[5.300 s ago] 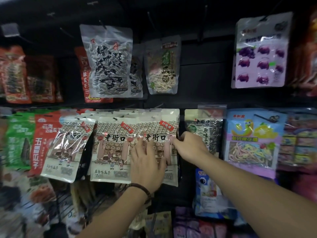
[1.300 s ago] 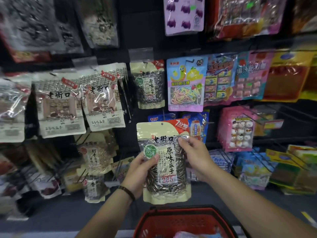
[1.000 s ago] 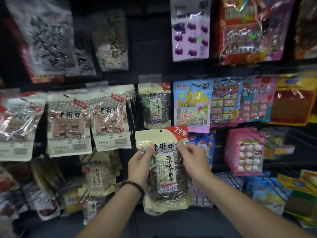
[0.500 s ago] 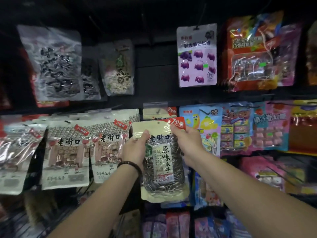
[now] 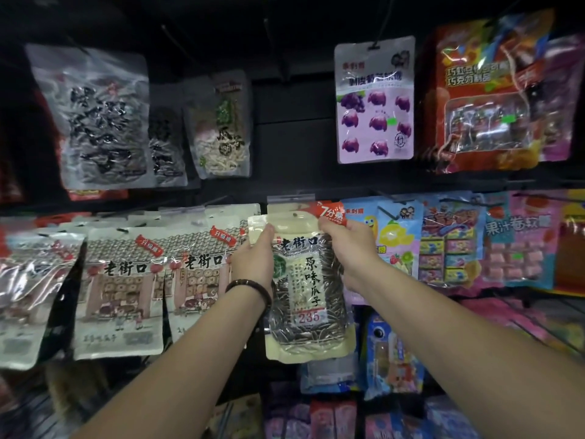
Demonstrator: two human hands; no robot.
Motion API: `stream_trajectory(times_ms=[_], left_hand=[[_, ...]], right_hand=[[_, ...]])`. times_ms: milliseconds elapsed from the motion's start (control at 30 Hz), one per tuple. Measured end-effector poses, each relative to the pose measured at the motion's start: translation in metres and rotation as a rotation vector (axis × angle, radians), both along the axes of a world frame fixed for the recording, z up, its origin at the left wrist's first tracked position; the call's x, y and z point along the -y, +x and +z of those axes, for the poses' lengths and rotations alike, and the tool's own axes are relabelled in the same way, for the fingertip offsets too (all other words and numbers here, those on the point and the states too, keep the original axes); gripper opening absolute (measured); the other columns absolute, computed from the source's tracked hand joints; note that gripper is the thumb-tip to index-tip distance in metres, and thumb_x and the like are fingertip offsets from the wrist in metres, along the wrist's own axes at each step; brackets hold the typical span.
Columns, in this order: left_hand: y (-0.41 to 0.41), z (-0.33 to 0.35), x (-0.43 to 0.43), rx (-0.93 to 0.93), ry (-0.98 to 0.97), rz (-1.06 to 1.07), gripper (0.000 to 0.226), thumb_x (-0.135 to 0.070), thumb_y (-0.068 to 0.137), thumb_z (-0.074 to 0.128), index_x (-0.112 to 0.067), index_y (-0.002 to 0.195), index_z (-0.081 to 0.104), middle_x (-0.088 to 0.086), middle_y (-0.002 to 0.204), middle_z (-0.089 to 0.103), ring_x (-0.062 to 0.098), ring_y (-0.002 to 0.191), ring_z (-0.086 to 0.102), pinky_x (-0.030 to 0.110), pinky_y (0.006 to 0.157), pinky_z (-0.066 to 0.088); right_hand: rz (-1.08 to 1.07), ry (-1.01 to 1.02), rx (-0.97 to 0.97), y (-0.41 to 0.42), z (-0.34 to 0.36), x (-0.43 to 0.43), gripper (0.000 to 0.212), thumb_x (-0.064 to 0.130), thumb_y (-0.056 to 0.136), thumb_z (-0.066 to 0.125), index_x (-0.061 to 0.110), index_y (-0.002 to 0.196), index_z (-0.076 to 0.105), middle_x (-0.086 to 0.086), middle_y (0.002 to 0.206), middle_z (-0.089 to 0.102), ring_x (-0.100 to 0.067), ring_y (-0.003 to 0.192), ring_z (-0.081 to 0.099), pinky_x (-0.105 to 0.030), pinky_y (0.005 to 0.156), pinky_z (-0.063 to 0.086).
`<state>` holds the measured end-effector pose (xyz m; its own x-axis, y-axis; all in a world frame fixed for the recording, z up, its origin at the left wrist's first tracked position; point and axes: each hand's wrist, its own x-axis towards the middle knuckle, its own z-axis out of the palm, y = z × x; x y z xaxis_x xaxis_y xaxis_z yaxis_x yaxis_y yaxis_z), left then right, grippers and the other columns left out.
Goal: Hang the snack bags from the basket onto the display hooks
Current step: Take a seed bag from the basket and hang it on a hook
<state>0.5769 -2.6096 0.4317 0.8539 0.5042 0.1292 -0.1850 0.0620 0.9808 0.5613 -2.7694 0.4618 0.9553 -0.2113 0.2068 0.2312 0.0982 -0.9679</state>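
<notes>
A cream bag of sunflower seeds (image 5: 308,296), with a clear window, a red corner tag and "235" on its label, hangs upright in front of the middle row of the display. My left hand (image 5: 253,264) grips its upper left edge and my right hand (image 5: 351,248) grips its upper right corner. The hang hole in the bag's top strip sits right below a clear price tag holder (image 5: 291,198) at the end of a hook. Whether the hook passes through the hole I cannot tell. The basket is out of view.
Cream seed bags with a shop-front picture (image 5: 120,289) hang in rows just left. A pale blue candy bag (image 5: 395,236) and pink candy packs (image 5: 519,242) hang to the right. Above are a large clear seed bag (image 5: 101,118) and a lilac gummy card (image 5: 375,99). More packs fill the lower rows.
Both hands have lifted the seed bag from over the red basket up to the middle row, and its top strip has reached the hook's tag. The basket has dropped out of view.
</notes>
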Motion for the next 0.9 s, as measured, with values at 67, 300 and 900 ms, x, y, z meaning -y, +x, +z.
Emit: stream_trajectory(times_ms=[67,300,900], left_hand=[[0.003,0.003,0.003,0.003,0.029,0.029,0.086,-0.071,0.087,0.068,-0.015,0.15,0.057,-0.007,0.099,0.066,0.015,0.087,0.06,0.03,0.069,0.044],[0.035,0.002,0.009,-0.079,0.019,-0.05,0.075,-0.066,0.1,0.057,-0.009,0.149,0.053,0.009,0.122,0.068,0.029,0.099,0.064,0.044,0.093,0.052],[0.066,0.003,0.029,-0.211,-0.027,-0.014,0.052,-0.027,0.111,0.044,0.001,0.154,0.04,0.02,0.146,0.057,0.04,0.128,0.059,0.045,0.102,0.049]], right_hand=[[-0.014,-0.013,-0.016,0.006,0.002,0.0,0.026,0.035,0.095,0.078,0.009,0.098,0.078,-0.014,0.097,0.083,-0.038,0.098,0.078,-0.061,0.098,0.06],[-0.052,-0.173,-0.042,0.039,0.001,0.001,0.036,0.045,0.103,0.068,0.011,0.112,0.072,-0.009,0.111,0.079,-0.035,0.109,0.072,-0.054,0.107,0.055],[-0.046,-0.62,-0.081,0.067,-0.024,0.028,0.048,0.055,0.106,0.055,0.009,0.112,0.067,-0.01,0.098,0.072,-0.03,0.091,0.071,-0.054,0.089,0.064]])
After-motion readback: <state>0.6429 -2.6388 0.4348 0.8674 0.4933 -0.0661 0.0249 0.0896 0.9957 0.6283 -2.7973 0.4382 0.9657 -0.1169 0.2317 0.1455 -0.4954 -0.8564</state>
